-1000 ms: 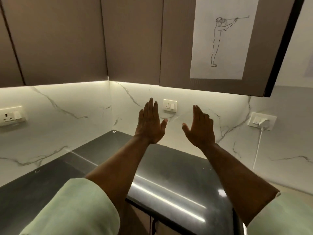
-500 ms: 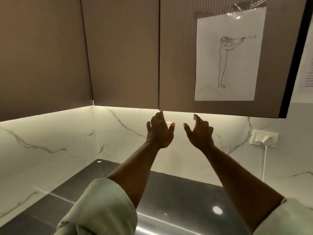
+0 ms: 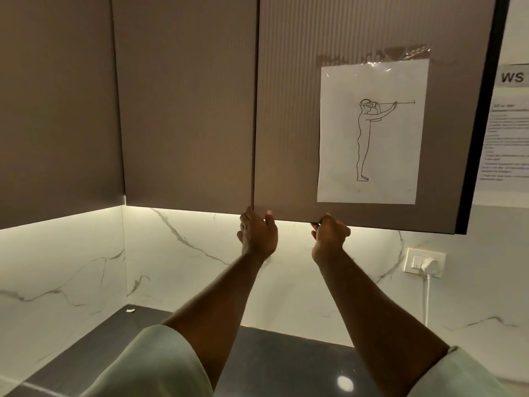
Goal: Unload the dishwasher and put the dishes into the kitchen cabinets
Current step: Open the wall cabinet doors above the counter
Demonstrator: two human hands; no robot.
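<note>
Brown wall cabinets (image 3: 183, 96) fill the whole upper half of the frame, flat-fronted on the left and centre, and under them a light strip glows down onto a white marble backsplash (image 3: 71, 267) veined in grey. Down along the bottom edge runs a dark countertop (image 3: 272, 362), glossy, with one bright reflection at lower right. Now the one that matters: the ribbed cabinet door (image 3: 289, 124) at upper right of centre, closed or very nearly so, its left edge tight beside the neighbouring door. Two bare forearms rise from pale green sleeves (image 3: 160, 365) in the bottom corners and converge on that door's lower edge. Taped to the door is a white sheet (image 3: 372, 133) with a line drawing of a standing figure in a headset, arms held straight out. Printed notices (image 3: 506, 133) hang at the far right, too blurred to read beyond large letters "WS". The left hand (image 3: 257, 233) is up at the door's bottom left corner, fingers curled behind the edge and thumb in front, grasping it. The right hand (image 3: 329, 237), just beside it to the right, hooks its curled fingers under the same edge, clamped on. Right of the hands, a white wall socket (image 3: 424, 262) holds a plug, its cable (image 3: 427, 299) dropping straight down. Smallest of all, a white scrap (image 3: 130, 310) lies on the countertop at lower left
</note>
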